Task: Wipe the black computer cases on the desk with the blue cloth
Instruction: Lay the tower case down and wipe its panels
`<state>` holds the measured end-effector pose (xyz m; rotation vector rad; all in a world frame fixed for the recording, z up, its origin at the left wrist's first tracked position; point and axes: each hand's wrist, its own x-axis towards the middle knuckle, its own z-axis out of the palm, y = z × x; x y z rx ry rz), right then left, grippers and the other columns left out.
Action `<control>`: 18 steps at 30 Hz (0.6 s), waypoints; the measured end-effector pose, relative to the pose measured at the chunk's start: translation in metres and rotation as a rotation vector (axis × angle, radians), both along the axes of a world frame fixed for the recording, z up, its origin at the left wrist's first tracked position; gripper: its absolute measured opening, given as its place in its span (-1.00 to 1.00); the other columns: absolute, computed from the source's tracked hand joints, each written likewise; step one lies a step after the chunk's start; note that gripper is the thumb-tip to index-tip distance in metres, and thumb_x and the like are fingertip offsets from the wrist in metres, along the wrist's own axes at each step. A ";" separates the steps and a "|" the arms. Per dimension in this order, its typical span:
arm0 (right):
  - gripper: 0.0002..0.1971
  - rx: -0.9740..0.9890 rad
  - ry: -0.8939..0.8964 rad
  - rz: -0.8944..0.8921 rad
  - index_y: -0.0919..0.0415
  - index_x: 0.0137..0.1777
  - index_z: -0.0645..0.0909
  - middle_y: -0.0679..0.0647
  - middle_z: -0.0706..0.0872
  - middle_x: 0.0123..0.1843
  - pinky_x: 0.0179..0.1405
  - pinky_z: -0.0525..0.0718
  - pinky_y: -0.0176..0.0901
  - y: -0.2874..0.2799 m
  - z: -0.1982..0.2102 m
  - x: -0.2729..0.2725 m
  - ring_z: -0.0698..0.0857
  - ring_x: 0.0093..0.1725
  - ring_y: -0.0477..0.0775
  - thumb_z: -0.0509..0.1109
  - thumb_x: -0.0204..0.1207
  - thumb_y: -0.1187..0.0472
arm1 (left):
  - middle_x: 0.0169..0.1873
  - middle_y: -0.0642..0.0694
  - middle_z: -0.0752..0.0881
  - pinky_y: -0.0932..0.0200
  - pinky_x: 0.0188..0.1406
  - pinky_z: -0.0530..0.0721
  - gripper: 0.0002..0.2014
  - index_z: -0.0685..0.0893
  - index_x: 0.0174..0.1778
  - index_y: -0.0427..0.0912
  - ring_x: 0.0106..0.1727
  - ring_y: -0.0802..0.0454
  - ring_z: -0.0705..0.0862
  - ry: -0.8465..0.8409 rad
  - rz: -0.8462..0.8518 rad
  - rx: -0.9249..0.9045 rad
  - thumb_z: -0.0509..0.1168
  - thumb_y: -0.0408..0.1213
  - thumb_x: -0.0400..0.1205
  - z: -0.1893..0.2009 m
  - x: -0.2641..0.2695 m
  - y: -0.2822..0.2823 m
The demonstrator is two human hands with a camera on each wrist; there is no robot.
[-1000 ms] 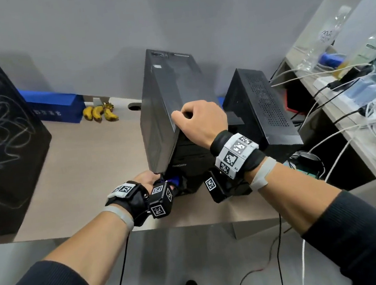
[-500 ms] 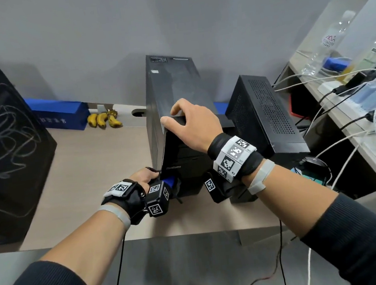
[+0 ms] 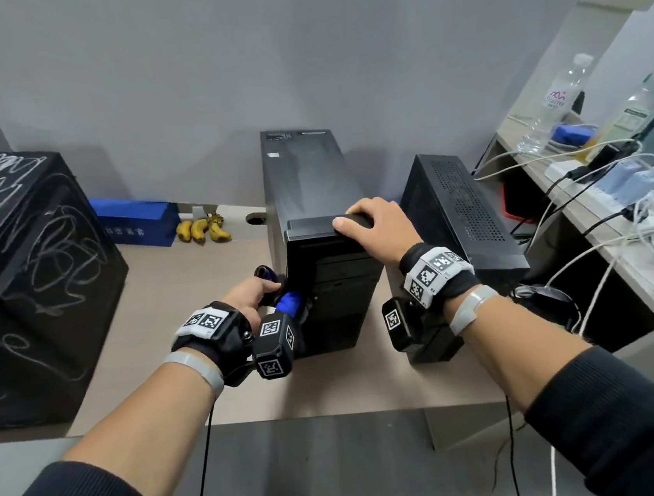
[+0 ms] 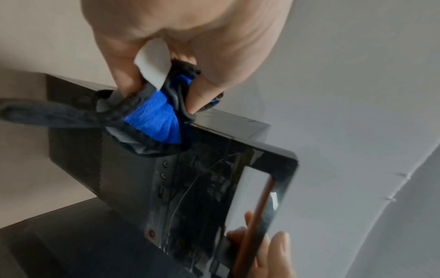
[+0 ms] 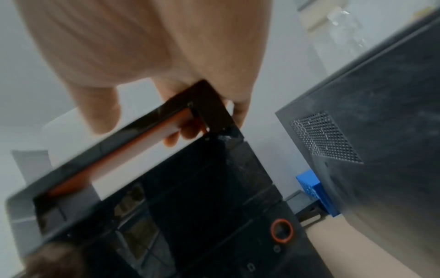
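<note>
A tall black computer case (image 3: 310, 184) stands mid-desk, with a second black case (image 3: 463, 207) just to its right. My right hand (image 3: 371, 224) grips the handle bar at the top front of the tall case; the right wrist view shows my right hand (image 5: 190, 120) with its fingers curled through the handle opening. My left hand (image 3: 259, 292) pinches the bunched blue cloth (image 3: 289, 303) against the lower left front edge of that case. In the left wrist view, my left hand (image 4: 161, 94) squeezes the dark-edged cloth (image 4: 157, 120) on the case (image 4: 190, 188) corner.
A large black box with white scribbles (image 3: 14, 275) fills the desk's left side. A blue box (image 3: 135, 224) and bananas (image 3: 203, 229) lie by the back wall. On the right, a side shelf holds bottles (image 3: 558, 107) and white cables (image 3: 616, 190). The desk's front edge (image 3: 295, 412) is near.
The tall case has gone from leaning to standing upright. My right hand slid from its top left edge to the handle's right part. My left hand stays low with the cloth.
</note>
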<state>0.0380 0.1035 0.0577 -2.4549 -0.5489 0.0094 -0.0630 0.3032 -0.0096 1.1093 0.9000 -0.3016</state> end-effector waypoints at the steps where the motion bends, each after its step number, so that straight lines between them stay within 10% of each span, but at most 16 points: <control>1: -0.53 0.028 0.048 0.041 -0.10 0.07 0.67 -0.08 0.64 0.06 0.34 0.54 0.01 -0.001 0.001 0.000 0.56 0.24 0.06 0.38 0.34 -0.39 | -0.62 -0.29 0.69 -0.11 -0.35 0.68 -0.76 0.54 -0.17 -0.42 -0.70 -0.14 0.69 -0.002 0.009 0.008 0.10 -0.43 0.78 0.004 0.000 -0.001; 5: -0.37 0.014 0.094 0.116 -0.15 0.20 0.64 -0.08 0.62 0.12 0.37 0.58 0.06 -0.004 0.005 -0.001 0.59 0.25 0.06 0.48 0.12 -0.37 | -0.56 -0.26 0.70 0.15 -0.70 0.68 -0.77 0.57 -0.16 -0.40 -0.71 -0.08 0.68 -0.033 0.007 0.057 0.10 -0.41 0.76 0.013 -0.011 -0.002; 12: -0.41 0.073 0.074 0.039 -0.07 0.24 0.65 -0.01 0.62 0.17 0.39 0.56 0.08 0.015 -0.002 -0.019 0.57 0.27 0.12 0.58 0.21 -0.24 | -0.25 -0.17 0.68 0.08 -0.16 0.62 -0.79 0.63 -0.15 -0.27 -0.28 -0.10 0.65 -0.215 0.112 0.029 0.12 -0.34 0.69 0.052 -0.021 0.021; 18: -0.45 -0.010 0.058 0.072 0.01 0.32 0.62 0.07 0.63 0.25 0.43 0.47 0.00 0.019 0.010 -0.026 0.48 0.33 0.15 0.57 0.36 -0.16 | -0.56 -0.07 0.68 0.40 -0.66 0.46 -0.71 0.66 -0.22 -0.27 -0.64 0.04 0.58 -0.435 0.281 0.031 0.09 -0.30 0.70 0.102 -0.005 0.037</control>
